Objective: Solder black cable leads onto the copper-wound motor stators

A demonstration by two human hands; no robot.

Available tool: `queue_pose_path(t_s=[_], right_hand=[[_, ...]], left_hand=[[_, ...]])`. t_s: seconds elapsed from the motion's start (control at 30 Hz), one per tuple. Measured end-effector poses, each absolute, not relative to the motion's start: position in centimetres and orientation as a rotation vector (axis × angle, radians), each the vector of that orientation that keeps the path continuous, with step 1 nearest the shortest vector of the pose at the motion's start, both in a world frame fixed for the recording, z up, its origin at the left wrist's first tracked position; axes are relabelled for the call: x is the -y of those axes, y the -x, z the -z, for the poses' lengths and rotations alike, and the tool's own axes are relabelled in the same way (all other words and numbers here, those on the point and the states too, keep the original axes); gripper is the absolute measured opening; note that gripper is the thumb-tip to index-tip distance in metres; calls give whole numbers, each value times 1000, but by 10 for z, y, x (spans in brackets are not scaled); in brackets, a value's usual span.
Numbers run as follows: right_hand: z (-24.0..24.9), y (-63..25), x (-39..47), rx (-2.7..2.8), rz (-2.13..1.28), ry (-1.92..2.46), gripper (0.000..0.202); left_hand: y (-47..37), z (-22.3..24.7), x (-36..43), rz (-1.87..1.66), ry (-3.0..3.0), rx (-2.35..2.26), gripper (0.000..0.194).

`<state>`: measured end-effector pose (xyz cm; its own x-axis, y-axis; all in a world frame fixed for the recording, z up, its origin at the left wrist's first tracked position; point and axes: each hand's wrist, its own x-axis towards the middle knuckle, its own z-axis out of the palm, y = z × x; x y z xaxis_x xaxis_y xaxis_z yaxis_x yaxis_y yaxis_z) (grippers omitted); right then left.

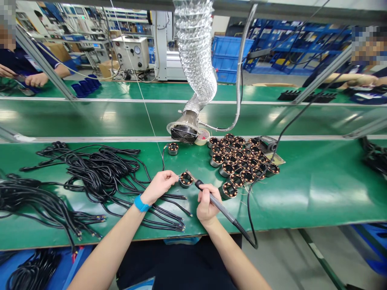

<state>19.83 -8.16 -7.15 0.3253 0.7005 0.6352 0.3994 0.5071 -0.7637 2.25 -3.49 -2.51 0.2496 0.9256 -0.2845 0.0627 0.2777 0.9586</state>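
A motor stator (186, 180) with copper windings sits on the green bench between my hands. My left hand (160, 186), with a blue band at the wrist, is closed in a pinch at the stator's left rim, and a thin wire shows at its fingertips. In my right hand (208, 204) is a soldering iron (222, 208), gripped like a pen. Its tip reaches the upper right rim of the stator; whether it touches is too small to tell. Behind them stands another stator (173, 149) with a black cable beside it.
Several stators (242, 161) stand grouped on the right. Black cables (99, 173) with bared ends cover the left. A fume extraction duct (196, 52) hangs over the bench, near a small round dish (202, 137). The iron's cord (249, 201) loops on the right. Co-workers sit across.
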Motion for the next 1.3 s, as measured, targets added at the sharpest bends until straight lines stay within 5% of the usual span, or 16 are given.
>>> queue_pose_path(t_s=[1.3], right_hand=[[69, -196, 81, 1323, -332, 1019, 16]], left_hand=[[-22, 20, 31, -855, -1065, -1212, 42]])
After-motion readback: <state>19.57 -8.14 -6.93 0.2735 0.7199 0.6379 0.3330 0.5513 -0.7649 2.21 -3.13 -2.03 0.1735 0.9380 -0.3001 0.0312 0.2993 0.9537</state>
